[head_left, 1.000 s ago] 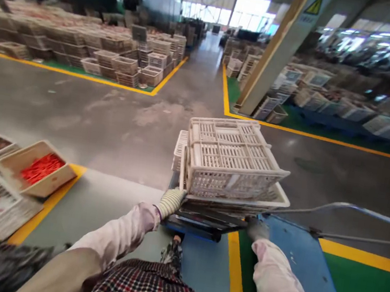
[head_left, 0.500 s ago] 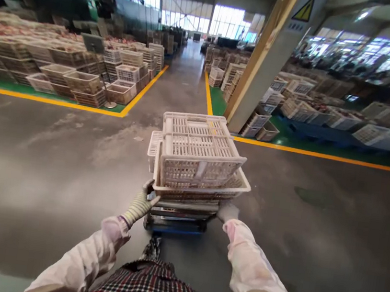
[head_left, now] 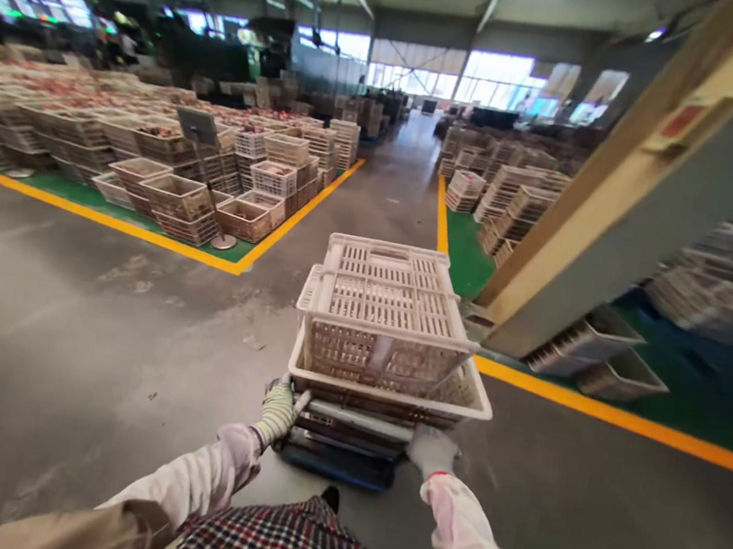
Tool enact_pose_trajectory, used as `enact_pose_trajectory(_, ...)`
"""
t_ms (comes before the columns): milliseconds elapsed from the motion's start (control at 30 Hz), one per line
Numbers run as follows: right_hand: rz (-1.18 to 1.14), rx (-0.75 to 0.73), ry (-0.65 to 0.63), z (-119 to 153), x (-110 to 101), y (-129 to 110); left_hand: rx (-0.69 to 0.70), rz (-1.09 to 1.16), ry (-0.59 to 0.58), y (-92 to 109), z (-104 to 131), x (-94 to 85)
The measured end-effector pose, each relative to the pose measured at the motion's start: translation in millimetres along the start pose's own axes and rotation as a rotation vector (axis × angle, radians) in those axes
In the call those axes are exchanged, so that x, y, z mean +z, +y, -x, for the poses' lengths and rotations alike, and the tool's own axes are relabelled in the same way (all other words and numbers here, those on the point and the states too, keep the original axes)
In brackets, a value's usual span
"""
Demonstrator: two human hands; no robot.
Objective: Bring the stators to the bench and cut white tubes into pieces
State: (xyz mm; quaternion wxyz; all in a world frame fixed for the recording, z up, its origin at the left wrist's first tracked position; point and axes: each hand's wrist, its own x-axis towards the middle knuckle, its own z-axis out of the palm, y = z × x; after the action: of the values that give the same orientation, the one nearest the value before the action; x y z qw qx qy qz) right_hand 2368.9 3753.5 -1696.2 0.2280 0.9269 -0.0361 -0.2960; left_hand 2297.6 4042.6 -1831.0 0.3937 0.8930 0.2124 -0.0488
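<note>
L hand (head_left: 279,413), R hand (head_left: 433,452) hold cart hdl (head_left: 360,420).

1. The smooth grey floor (head_left: 55,358) bears a dark-framed, blue-edged metal cart (head_left: 339,466).
2. The cart carries a stack of off-white, rectangular, slatted plastic crates (head_left: 342,348).
3. Green-painted floor areas (head_left: 463,243), edged with yellow lines (head_left: 593,406), bear piled, pale rectangular plastic crates (head_left: 182,205).

Crate stacks (head_left: 176,200) at 10 o'clock, windows (head_left: 500,75) at 1, beige-gray pillar (head_left: 648,214) at 2, crates (head_left: 591,350) by its foot at 3.
</note>
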Motion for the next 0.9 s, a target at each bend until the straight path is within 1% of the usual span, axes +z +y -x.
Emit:
enact_pose_trajectory(100,-0.023,0.029,-0.043,-4.8,-2.3,-6.3,-0.033,-0.005,-0.029,0.9,-5.0,2.5)
enact_pose_trajectory(200,-0.01,0.006,-0.077,-3.2,-0.9,-7.2,-0.04,-0.018,-0.069,0.7,-2.9,-0.1)
enact_pose_trajectory(333,0.002,-0.076,-0.036,1.9,7.0,4.2,0.011,-0.035,-0.046,1.9,5.6,-7.0)
enact_pose_trajectory(433,-0.027,-0.062,-0.024,6.2,13.0,5.7,0.01,-0.056,-0.069,4.2,8.9,-14.9)
enact_pose_trajectory(533,-0.068,0.007,-0.061,9.0,16.4,-4.5,0.014,-0.059,-0.135,4.3,6.1,-24.7)
enact_pose_trajectory(600,-0.089,0.038,-0.061,7.6,17.0,-13.2,0.032,-0.053,-0.161,1.6,0.9,-31.6)
enact_pose_trajectory(667,-0.107,0.059,-0.033,4.5,16.6,-19.8,0.054,-0.055,-0.163,-2.7,-5.1,-38.9)
enact_pose_trajectory(733,-0.117,0.067,-0.017,2.3,16.1,-23.4,0.062,-0.059,-0.137,-7.3,-9.5,-45.8)
enact_pose_trajectory(800,-0.108,0.056,-0.021,2.5,16.9,-24.9,0.071,-0.053,-0.12,-10.8,-10.3,-51.1)
enact_pose_trajectory(900,-0.092,0.033,-0.065,3.6,23.0,-24.7,0.089,-0.037,-0.143,-12.5,-7.2,-55.5)
